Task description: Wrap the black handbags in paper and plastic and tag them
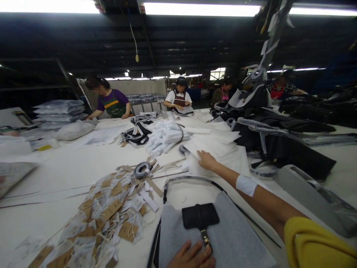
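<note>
A bag (pixel 237 227) with a grey covering over its front and a black flap (pixel 200 215) with a metal clasp lies before me. My left hand (pixel 192 257) rests flat on the bag beside the clasp, fingers stretched and a little apart. The bag's handle (pixel 192 178), partly wrapped in clear film, arches above it. Farther out, my right hand (pixel 206 160) reaches over a spread pile of thin white sheets (pixel 220 139). Its fingers are bent at the edge of one white sheet and appear to pinch it; the thumb is partly hidden.
Brown cardboard tags (pixel 111 210) in clear sleeves are heaped on the left. A coiled strap (pixel 142 170) lies beyond them, with white foam rolls (pixel 164 136) farther back. Black bags (pixel 281 145) crowd the right side. Several people work around the table (pixel 55 175).
</note>
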The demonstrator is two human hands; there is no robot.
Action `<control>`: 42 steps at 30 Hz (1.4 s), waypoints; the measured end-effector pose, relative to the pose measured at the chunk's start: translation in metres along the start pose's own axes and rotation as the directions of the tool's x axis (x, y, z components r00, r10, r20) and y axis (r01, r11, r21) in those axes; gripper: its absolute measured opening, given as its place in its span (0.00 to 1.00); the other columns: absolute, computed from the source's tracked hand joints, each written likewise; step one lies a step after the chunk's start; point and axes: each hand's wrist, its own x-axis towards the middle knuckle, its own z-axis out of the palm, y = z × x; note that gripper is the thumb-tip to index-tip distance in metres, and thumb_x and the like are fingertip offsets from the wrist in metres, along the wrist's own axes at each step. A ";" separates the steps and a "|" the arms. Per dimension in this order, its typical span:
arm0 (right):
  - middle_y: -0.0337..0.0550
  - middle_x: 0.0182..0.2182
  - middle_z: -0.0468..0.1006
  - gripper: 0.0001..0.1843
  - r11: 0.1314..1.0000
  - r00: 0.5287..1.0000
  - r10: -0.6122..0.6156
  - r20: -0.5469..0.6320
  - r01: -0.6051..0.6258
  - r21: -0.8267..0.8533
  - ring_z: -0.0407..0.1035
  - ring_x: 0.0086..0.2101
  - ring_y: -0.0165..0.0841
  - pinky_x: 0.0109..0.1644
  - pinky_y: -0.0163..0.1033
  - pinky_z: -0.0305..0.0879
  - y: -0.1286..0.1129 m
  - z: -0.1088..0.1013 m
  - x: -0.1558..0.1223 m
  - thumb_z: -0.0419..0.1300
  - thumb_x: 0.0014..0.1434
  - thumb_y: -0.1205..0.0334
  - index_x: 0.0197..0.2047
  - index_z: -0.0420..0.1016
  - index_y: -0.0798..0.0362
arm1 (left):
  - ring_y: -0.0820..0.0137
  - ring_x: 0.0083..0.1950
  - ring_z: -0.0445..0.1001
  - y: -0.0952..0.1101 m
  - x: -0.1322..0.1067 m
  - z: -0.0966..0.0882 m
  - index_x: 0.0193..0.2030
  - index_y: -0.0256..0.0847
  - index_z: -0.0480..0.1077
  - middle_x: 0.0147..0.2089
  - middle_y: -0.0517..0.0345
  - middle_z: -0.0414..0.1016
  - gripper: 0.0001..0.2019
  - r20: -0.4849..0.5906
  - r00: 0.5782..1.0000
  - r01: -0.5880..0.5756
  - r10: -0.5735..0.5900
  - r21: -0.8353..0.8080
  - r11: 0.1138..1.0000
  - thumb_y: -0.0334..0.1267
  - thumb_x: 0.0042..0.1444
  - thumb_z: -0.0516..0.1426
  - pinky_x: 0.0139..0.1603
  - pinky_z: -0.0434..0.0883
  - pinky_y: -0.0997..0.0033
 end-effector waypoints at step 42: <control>0.46 0.60 0.73 0.21 0.638 0.708 -0.704 -0.055 0.664 0.390 0.58 0.64 0.43 0.68 0.58 0.50 -0.020 0.012 -0.256 0.57 0.66 0.56 0.61 0.72 0.48 | 0.50 0.73 0.52 0.040 0.059 -0.042 0.73 0.39 0.50 0.75 0.37 0.47 0.36 0.347 0.861 0.448 -0.372 -0.171 0.877 0.49 0.63 0.57 0.66 0.65 0.46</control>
